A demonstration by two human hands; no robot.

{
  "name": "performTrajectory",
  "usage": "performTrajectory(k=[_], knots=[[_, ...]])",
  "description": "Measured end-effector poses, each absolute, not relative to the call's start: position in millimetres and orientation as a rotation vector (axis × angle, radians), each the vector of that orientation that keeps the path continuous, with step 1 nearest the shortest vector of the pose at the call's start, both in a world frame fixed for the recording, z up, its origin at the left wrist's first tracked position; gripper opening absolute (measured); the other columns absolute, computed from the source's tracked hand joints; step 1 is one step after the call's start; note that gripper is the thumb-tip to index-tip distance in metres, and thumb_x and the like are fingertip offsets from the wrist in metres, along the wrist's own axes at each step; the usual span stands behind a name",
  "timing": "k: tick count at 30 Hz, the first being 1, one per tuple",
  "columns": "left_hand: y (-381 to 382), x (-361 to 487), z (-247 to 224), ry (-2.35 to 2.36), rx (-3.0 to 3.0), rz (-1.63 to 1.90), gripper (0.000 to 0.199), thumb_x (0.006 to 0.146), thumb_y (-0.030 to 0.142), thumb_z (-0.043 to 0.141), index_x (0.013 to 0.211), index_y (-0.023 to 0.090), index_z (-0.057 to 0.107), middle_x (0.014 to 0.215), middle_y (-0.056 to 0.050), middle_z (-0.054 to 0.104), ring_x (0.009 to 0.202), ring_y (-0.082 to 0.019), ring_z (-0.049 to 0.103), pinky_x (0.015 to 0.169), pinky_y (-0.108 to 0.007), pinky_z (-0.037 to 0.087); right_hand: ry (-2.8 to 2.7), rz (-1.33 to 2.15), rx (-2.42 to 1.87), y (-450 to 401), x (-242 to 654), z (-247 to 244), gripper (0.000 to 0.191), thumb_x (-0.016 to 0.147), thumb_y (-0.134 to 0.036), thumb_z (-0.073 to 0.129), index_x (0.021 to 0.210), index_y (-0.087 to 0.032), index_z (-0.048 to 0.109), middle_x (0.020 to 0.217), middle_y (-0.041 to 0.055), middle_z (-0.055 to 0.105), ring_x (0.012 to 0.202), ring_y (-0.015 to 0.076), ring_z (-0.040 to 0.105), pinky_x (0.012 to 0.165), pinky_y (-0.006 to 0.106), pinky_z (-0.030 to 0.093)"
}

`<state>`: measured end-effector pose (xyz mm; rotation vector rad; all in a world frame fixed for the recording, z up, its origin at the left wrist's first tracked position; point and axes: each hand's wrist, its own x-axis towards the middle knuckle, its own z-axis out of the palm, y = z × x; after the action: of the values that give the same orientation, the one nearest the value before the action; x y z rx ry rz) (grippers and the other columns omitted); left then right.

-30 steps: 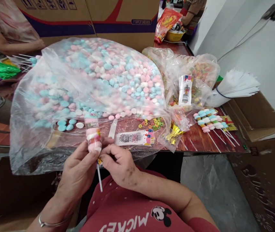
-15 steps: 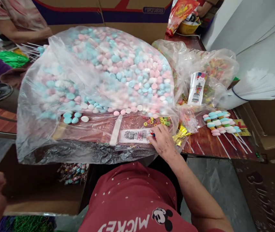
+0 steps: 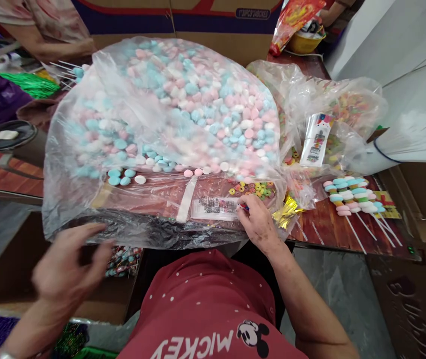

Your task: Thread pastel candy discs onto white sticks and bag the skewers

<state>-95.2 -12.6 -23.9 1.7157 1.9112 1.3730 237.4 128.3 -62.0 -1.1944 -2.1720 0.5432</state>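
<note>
My right hand [image 3: 260, 222] is at the front edge of the table, thumb and fingers closed on the right end of a flat printed clear plastic bag [image 3: 215, 208]. My left hand [image 3: 67, 264], blurred by motion, hangs over the cardboard box at lower left with its fingers apart and nothing in them. Just beyond my right hand lie loose ring-shaped gummies [image 3: 252, 189]. Gold twist ties [image 3: 287, 212] are to its right. A big clear bag of pink, blue and white marshmallows [image 3: 198, 109] spreads across the table behind.
Candy skewers [image 3: 351, 196] lie at the right, near a container of white sticks [image 3: 417, 134]. A stack of printed packets [image 3: 316, 139] rests on bags of gummies. A dark mug [image 3: 26, 149] stands at left. An open cardboard box [image 3: 11, 259] sits below. Another person's arm [image 3: 59, 47] shows behind.
My left hand has come in from the left edge, and its fingers have spread. My right hand stays at the end of the printed bag. The whole view has shifted slightly.
</note>
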Motion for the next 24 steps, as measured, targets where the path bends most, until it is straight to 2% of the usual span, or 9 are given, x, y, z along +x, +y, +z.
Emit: performTrajectory(k=[2,5,6,8,10,12,14,18,24], knots=[[18,-63,-31,1.784,2.087,1.25,0.038,0.075,0.025,0.076,0.112,0.024,0.066,0.111,-0.005,0.068,0.102,-0.024,0.062,0.095,-0.034,0.047,-2.162,0.585,-1.14,126,235,-58,0.016,0.085,-0.011,0.046,0.095,-0.02,0.054,0.092,0.0065,0.062,0.089,0.02,0.057,0.081,0.032,0.044],[65,-6,-30,1.509,2.406,1.098,0.054,0.08,0.03,0.071,0.129,0.017,0.054,0.129,-0.016,0.06,0.121,-0.032,0.053,0.104,-0.045,0.04,-2.165,0.642,-1.065,124,234,-51,0.016,0.085,-0.012,0.047,0.096,-0.02,0.055,0.092,0.0055,0.064,0.088,0.0183,0.058,0.081,0.03,0.045],[78,10,-29,1.448,2.482,1.03,0.053,0.082,0.031,0.068,0.13,0.014,0.052,0.129,-0.018,0.059,0.124,-0.033,0.051,0.106,-0.049,0.037,-2.163,0.66,-1.051,124,234,-50,0.015,0.086,-0.012,0.048,0.096,-0.02,0.056,0.092,0.005,0.064,0.088,0.0178,0.058,0.08,0.03,0.045],[101,33,-28,1.352,2.559,0.894,0.036,0.087,0.025,0.06,0.12,0.012,0.057,0.12,-0.018,0.064,0.12,-0.033,0.052,0.104,-0.053,0.036,-2.139,0.696,-1.048,125,236,-49,0.014,0.086,-0.014,0.049,0.096,-0.02,0.056,0.092,0.0043,0.064,0.086,0.0169,0.058,0.079,0.029,0.045],[117,44,-30,1.291,2.525,0.758,0.015,0.089,0.018,0.053,0.098,0.013,0.063,0.099,-0.014,0.069,0.103,-0.029,0.059,0.094,-0.048,0.042,-2.085,0.75,-1.076,126,237,-50,0.014,0.085,-0.016,0.05,0.097,-0.019,0.057,0.091,0.004,0.065,0.084,0.0163,0.058,0.077,0.028,0.045],[127,46,-34,1.25,2.371,0.659,0.014,0.089,0.017,0.05,0.084,0.015,0.062,0.083,-0.009,0.067,0.084,-0.023,0.06,0.081,-0.038,0.046,-2.005,0.819,-1.111,127,239,-52,0.015,0.086,-0.019,0.052,0.1,-0.019,0.057,0.091,0.0032,0.065,0.081,0.0157,0.058,0.075,0.028,0.045],[131,43,-36,1.209,2.152,0.591,0.013,0.089,0.019,0.05,0.083,0.016,0.061,0.077,-0.004,0.065,0.074,-0.018,0.058,0.072,-0.03,0.045,-1.934,0.873,-1.128,129,240,-53,0.013,0.087,-0.021,0.052,0.098,-0.02,0.059,0.088,0.002,0.065,0.079,0.0152,0.058,0.074,0.027,0.045],[131,40,-37,1.195,1.92,0.577,0.009,0.088,0.023,0.053,0.084,0.016,0.058,0.07,0.002,0.058,0.065,-0.013,0.051,0.063,-0.024,0.038,-1.894,0.82,-1.146,131,239,-54,0.012,0.09,-0.024,0.05,0.083,-0.021,0.059,0.079,0.0011,0.062,0.076,0.0155,0.056,0.073,0.027,0.043],[130,40,-35,1.15,1.978,0.61,0.026,0.09,0.028,0.049,0.066,0.017,0.05,0.059,0.004,0.045,0.057,-0.011,0.04,0.056,-0.024,0.029,-1.924,0.685,-1.193,130,240,-53,0.028,0.092,-0.032,0.047,0.067,-0.022,0.048,0.066,-0.0008,0.05,0.067,0.0146,0.047,0.066,0.027,0.038]])
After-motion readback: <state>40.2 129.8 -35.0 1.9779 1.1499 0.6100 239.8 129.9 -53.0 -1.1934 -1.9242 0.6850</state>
